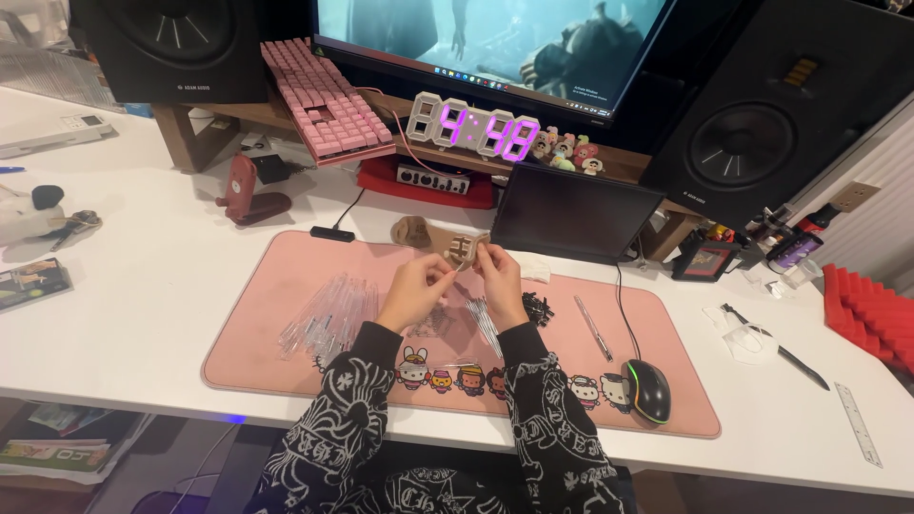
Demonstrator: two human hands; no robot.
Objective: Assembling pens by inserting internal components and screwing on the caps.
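Tan small part, maybe wood or card, pinched between both hands above the pink desk mat, mid desk toward the back edge. Left hand grips its left side with fingertips, right hand grips the right. Clear plastic sleeves lie heaped on the mat left of the hands; small black bits in a pile to the right, silver pen and black mouse near the front edge. Flat package at the desk's left edge, label unreadable.
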